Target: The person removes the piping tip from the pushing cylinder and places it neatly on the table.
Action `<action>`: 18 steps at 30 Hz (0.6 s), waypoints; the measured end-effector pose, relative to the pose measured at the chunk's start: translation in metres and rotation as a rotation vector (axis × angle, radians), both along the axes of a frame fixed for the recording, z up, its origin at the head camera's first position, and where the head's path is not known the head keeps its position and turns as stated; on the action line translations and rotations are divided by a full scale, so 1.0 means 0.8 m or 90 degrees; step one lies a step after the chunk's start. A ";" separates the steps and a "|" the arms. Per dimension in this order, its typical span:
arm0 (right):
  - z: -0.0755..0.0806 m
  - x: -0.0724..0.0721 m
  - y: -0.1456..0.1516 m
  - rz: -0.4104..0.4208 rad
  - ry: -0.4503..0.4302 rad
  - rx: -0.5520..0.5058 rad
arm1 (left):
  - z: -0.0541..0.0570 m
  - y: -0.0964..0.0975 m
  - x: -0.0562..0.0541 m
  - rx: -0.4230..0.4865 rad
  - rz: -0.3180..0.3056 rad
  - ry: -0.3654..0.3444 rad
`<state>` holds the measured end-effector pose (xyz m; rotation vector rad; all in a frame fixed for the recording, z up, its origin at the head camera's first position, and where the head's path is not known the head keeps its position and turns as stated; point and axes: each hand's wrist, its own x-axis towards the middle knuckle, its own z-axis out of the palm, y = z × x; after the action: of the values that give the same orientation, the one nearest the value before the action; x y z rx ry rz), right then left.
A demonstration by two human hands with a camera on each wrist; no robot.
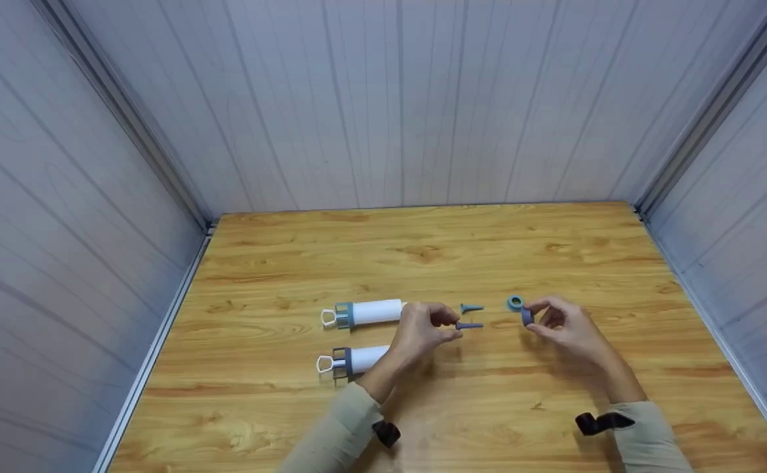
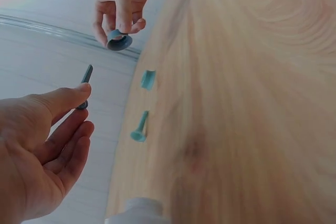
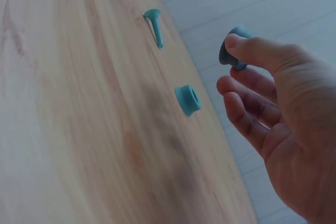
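My left hand pinches a slim dark blue-grey nozzle between thumb and fingers, above the table. Off to the right, my right hand holds a dark blue-grey ring-shaped cap between thumb and fingertips. A teal nozzle with a flared end lies on the table just beyond the left hand's nozzle. Near the right fingertips sits a teal ring-shaped cap. Two white syringe-like tubes lie to the left, one with a teal collar, the other with a dark collar; the left hand and forearm partly cover them.
Both tubes have white loop handles pointing left. The wood-grain table is bounded by pale panel walls at the back and both sides. Dark straps with small devices sit at both sleeve cuffs.
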<state>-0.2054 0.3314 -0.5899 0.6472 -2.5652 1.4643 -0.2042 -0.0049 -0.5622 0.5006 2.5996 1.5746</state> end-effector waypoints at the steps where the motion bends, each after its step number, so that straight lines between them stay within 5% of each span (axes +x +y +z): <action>1: -0.001 0.000 0.001 0.002 -0.006 0.004 | -0.003 0.002 0.000 0.001 0.002 -0.009; 18: -0.016 -0.001 0.019 0.066 -0.100 0.106 | -0.032 0.021 0.003 -0.005 -0.005 -0.077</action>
<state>-0.2065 0.3464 -0.6023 0.7240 -2.8370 1.3944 -0.2017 0.0121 -0.5875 0.4007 2.5112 1.5417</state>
